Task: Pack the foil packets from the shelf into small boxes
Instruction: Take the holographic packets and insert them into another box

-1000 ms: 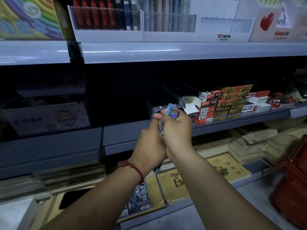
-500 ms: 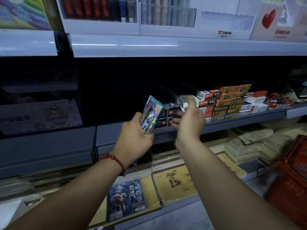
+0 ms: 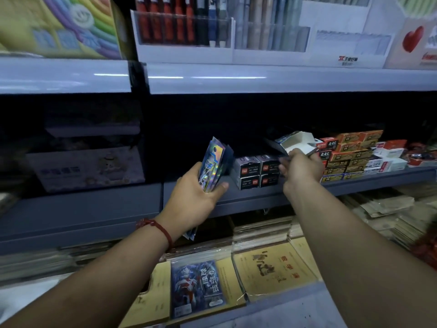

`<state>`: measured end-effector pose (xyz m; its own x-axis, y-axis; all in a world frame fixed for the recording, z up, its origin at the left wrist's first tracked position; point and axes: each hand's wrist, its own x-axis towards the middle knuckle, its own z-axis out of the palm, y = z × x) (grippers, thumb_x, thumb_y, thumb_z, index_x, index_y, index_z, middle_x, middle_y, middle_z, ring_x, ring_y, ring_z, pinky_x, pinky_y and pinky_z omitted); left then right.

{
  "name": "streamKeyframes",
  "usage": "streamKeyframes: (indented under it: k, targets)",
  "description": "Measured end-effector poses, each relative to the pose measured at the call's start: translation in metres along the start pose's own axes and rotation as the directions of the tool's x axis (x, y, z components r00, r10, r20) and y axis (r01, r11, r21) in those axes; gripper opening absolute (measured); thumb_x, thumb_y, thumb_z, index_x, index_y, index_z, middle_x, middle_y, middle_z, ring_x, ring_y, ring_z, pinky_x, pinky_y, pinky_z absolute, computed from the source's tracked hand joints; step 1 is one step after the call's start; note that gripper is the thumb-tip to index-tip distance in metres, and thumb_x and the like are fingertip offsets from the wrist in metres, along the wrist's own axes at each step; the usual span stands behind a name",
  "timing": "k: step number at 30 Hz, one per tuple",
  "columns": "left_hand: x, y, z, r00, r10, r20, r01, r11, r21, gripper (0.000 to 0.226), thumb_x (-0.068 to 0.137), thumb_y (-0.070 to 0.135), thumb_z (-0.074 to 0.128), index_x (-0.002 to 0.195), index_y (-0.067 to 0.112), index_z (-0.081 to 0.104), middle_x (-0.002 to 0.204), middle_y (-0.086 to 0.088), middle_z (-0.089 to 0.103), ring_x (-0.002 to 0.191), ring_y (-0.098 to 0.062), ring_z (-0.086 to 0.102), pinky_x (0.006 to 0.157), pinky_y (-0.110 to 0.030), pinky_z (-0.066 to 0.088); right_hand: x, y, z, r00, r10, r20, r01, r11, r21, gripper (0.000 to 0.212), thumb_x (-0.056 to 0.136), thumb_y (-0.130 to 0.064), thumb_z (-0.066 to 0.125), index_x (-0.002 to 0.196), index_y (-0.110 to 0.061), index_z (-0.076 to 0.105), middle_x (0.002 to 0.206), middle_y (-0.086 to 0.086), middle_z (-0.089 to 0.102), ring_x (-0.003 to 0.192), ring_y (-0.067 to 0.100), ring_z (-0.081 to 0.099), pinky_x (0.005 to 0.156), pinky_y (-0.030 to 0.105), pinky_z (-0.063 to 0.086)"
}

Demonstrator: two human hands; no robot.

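My left hand (image 3: 197, 192) grips a stack of shiny holographic foil packets (image 3: 211, 163), held upright in front of the grey middle shelf (image 3: 248, 200). My right hand (image 3: 301, 169) holds a small open box (image 3: 296, 143) with a white inside, lifted a little above the shelf. Its flaps stand open towards me. Between my hands, dark closed small boxes (image 3: 256, 172) are stacked two high on the shelf.
Orange and red small boxes (image 3: 350, 155) are stacked to the right, white ones (image 3: 387, 159) beyond them. Pens fill a display (image 3: 184, 27) on the top shelf. Notebooks (image 3: 272, 268) and a blue card pack (image 3: 197, 287) lie on the lower shelf.
My hands were joined around the packets and have separated. The left keeps the packets; the right reached to the shelf and has lifted the open box.
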<state>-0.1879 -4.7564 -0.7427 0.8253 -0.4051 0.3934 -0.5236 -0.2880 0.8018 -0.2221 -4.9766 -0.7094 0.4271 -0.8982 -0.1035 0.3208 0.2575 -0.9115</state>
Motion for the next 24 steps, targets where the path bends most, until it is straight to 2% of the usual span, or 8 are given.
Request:
streamKeyframes:
  k: [4, 6, 10, 13, 16, 18, 20, 24]
  targets:
    - [-0.016, 0.014, -0.033, 0.999, -0.02, -0.04, 0.02, 1.0, 0.011, 0.039, 0.082, 0.026, 0.083, 0.114, 0.023, 0.061, 0.109, 0.001, 0.071, 0.103, -0.018, 0.067, 0.092, -0.037, 0.056, -0.032, -0.03, -0.005, 0.987, -0.157, 0.029, 0.157, 0.988, -0.006, 0.016, 0.092, -0.005, 0.059, 0.086, -0.019, 0.056, 0.092, 0.011, 0.07, 0.078, 0.026, 0.075, 0.069, 0.04, 0.062]
    - [-0.025, 0.024, -0.051, 0.998, 0.0, -0.06, 0.001, 1.0, 0.016, 0.034, 0.082, 0.023, 0.083, 0.11, 0.024, 0.062, 0.102, 0.005, 0.072, 0.097, -0.012, 0.068, 0.086, -0.028, 0.056, -0.051, -0.043, -0.007, 0.951, -0.309, 0.016, 0.308, 0.941, -0.14, 0.013, 0.085, -0.017, 0.065, 0.078, -0.021, 0.055, 0.087, 0.013, 0.071, 0.076, 0.032, 0.074, 0.064, 0.047, 0.061]
    - [-0.054, 0.043, -0.093, 0.993, 0.076, -0.093, -0.075, 0.997, 0.004, 0.026, 0.085, 0.024, 0.082, 0.106, 0.026, 0.066, 0.088, 0.02, 0.07, 0.079, 0.013, 0.064, 0.067, -0.004, 0.045, -0.104, -0.054, -0.008, 0.818, -0.496, 0.29, 0.573, 0.75, -0.332, 0.011, 0.083, -0.013, 0.069, 0.076, -0.017, 0.062, 0.064, -0.006, 0.058, 0.056, 0.01, 0.05, 0.055, 0.028, 0.038]
    - [-0.082, 0.044, -0.124, 0.993, 0.071, -0.099, -0.073, 0.997, -0.016, 0.025, 0.088, 0.027, 0.079, 0.108, 0.032, 0.062, 0.086, 0.03, 0.068, 0.085, 0.015, 0.064, 0.069, -0.002, 0.046, -0.14, -0.045, -0.004, 0.702, -0.407, 0.585, 0.688, 0.601, -0.407, 0.009, 0.08, -0.015, 0.07, 0.073, -0.016, 0.066, 0.062, -0.001, 0.061, 0.057, 0.016, 0.055, 0.055, 0.032, 0.042]
    - [-0.108, 0.03, -0.144, 0.999, 0.014, -0.043, -0.013, 1.0, 0.017, 0.019, 0.089, 0.034, 0.077, 0.101, 0.031, 0.063, 0.084, 0.025, 0.068, 0.083, 0.007, 0.066, 0.072, -0.013, 0.052, -0.173, -0.021, 0.0, 0.586, -0.243, 0.773, 0.736, 0.558, -0.382, 0.014, 0.088, -0.017, 0.074, 0.075, -0.015, 0.069, 0.071, 0.0, 0.067, 0.072, 0.023, 0.066, 0.064, 0.042, 0.053]
    - [-0.125, 0.018, -0.152, 0.999, -0.051, 0.016, 0.051, 0.999, -0.014, 0.03, 0.086, 0.035, 0.078, 0.112, 0.034, 0.063, 0.094, 0.029, 0.069, 0.091, 0.011, 0.065, 0.075, -0.01, 0.049, -0.198, -0.005, 0.005, 0.532, -0.163, 0.831, 0.722, 0.6, -0.345, 0.013, 0.088, -0.014, 0.076, 0.076, -0.015, 0.071, 0.073, -0.003, 0.068, 0.076, 0.019, 0.068, 0.067, 0.039, 0.054]
    - [-0.142, 0.003, -0.153, 0.992, -0.11, 0.055, 0.114, 0.991, -0.068, 0.031, 0.083, 0.029, 0.082, 0.108, 0.033, 0.063, 0.091, 0.033, 0.071, 0.088, 0.013, 0.066, 0.07, -0.005, 0.047, -0.215, 0.012, 0.013, 0.544, -0.091, 0.834, 0.64, 0.687, -0.343, 0.023, 0.085, -0.012, 0.078, 0.067, -0.013, 0.065, 0.064, 0.002, 0.063, 0.066, 0.019, 0.063, 0.061, 0.036, 0.05]
    - [-0.161, -0.029, -0.148, 0.975, -0.222, 0.032, 0.224, 0.96, -0.166, 0.039, 0.072, 0.023, 0.091, 0.105, 0.023, 0.069, 0.097, 0.017, 0.078, 0.089, -0.003, 0.074, 0.073, -0.013, 0.055, -0.23, 0.045, 0.024, 0.562, 0.051, 0.826, 0.485, 0.789, -0.378, 0.032, 0.082, -0.013, 0.08, 0.068, -0.001, 0.054, 0.064, 0.006, 0.049, 0.062, 0.015, 0.047, 0.061, 0.03, 0.038]
